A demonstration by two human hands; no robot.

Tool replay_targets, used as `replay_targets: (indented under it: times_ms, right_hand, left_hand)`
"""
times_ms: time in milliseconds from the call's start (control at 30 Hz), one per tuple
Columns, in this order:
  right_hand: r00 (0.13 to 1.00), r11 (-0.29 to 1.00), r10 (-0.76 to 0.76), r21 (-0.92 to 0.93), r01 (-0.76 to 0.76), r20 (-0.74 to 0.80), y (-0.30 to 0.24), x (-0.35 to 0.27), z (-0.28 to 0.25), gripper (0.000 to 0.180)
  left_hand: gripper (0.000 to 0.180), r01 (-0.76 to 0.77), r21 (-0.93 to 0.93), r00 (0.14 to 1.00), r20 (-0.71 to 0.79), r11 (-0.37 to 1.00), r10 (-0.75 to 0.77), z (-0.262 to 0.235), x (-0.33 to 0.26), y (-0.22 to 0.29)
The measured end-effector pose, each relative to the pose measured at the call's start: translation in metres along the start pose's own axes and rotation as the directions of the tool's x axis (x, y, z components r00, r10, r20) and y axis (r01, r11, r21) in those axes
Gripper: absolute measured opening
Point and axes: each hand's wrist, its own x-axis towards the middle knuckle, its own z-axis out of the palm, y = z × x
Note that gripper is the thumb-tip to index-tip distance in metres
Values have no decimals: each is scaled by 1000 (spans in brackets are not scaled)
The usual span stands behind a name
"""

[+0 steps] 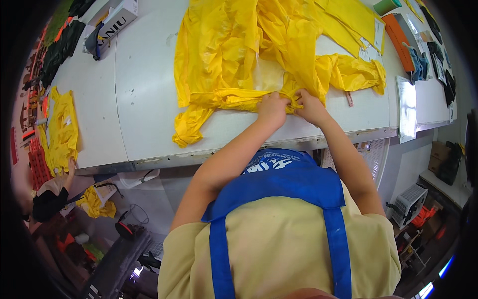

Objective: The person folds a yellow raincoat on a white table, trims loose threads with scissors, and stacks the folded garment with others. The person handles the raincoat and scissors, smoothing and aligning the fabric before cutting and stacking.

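A yellow rain jacket of thin, shiny fabric lies spread over the white table in front of me, with its sleeves out to both sides. Along its near edge, close to the table's front, my left hand has its fingers closed on a gathered fold. Just to the right, my right hand pinches the same bunched fabric, the two sets of fingertips almost meeting. One crumpled sleeve hangs toward the front edge at left; the other sleeve stretches right. The fingertips are partly hidden by the folds.
Folded yellow garments lie at the far right, near an orange box and a clear-sleeved sheet. A white carton and a dark cap sit far left. Another person's hand touches a yellow garment at the left end.
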Motion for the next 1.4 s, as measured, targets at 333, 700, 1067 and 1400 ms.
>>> replay_targets:
  times_ms: [333,700,1067,1400]
  right_hand:
    - [985,502,-70,859,-103,159,-6,-9,-6,30]
    - [814,814,-552,-329,479,-179,-29,-26,-10,17]
    - [737,699,-654,-509,502,-172,-54,-29,-32,15]
    - [741,652,-669,-527,546,-60,-72,-25,-33,20]
  left_hand:
    - [16,3,-534,999,-36,845,-26,-25,-7,-8]
    - [9,-20,-257,974,-223,966,-40,-26,-21,6]
    - [8,11,-187,972,-228,982,-54,-62,-20,7]
    - [8,-60,-308,949,-312,950,-41,-66,-33,16]
